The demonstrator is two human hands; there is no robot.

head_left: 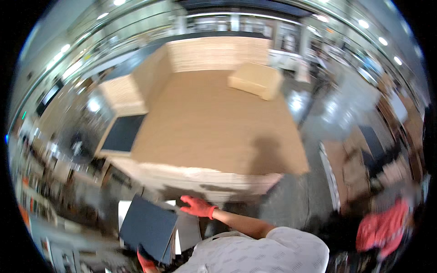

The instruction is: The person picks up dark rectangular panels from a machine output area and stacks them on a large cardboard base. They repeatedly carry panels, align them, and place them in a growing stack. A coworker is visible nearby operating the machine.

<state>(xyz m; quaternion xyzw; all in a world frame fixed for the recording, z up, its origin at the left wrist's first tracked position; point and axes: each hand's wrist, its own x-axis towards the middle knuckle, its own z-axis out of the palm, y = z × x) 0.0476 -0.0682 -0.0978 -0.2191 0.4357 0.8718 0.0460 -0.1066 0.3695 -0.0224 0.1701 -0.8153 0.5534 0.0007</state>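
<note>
At the lower left is a small stack of dark flat sheets (pixel 148 227), tilted, with paler edges showing beneath the top one. My left hand (pixel 145 263), in a red glove, grips the near edge of these sheets; its fingers are partly hidden below them. My right hand (pixel 198 207), also red-gloved, reaches across to the left with fingers stretched out and nothing in them. It hovers just right of the sheets, apart from the front of a large stack covered by brown board (pixel 214 123). White and grey sheets (pixel 187 227) show beside the dark ones.
High piles of pale sheets (pixel 218 53) with dark tops line the back and left of the brown surface. A yellowish block (pixel 256 79) rests at its far right corner. A dark panel (pixel 123 133) lies at the left. A fan (pixel 77 144) stands left; cardboard (pixel 348 170) lies right.
</note>
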